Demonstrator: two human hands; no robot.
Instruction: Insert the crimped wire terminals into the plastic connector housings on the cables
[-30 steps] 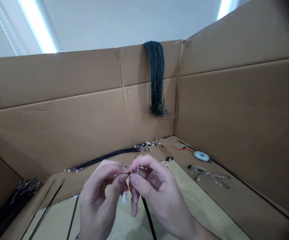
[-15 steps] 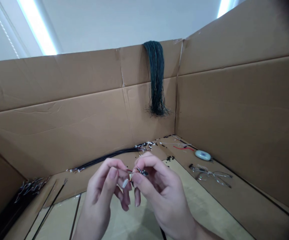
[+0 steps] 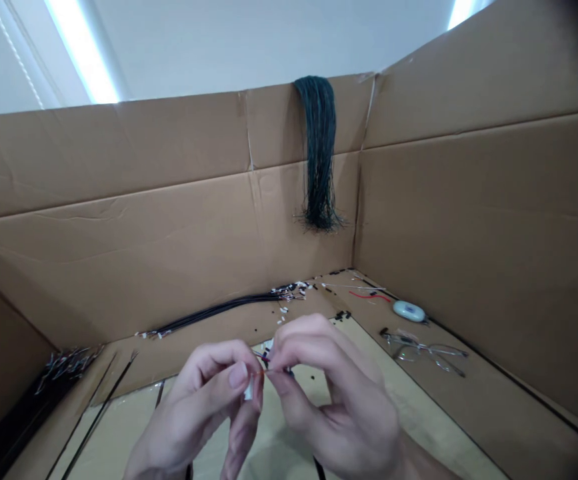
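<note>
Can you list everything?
Lights: two, white, top
Cardboard walls: three, brown, around
Table: one, tan, below
Hanging strands: many, dark green, back wall
Long bundle: one, black, back
Thick bundle: one, black, left
Loose cables: several, dark, left
Bits: many, black and white, back
Strand: one, red, right
Oval object: one, pale, right
Glasses: one pair, clear, right
Held wires: count unclear, partly orange, centre
Held piece: one, white, centre
Left hand: one, bare, front
Right hand: one, bare, front
</note>
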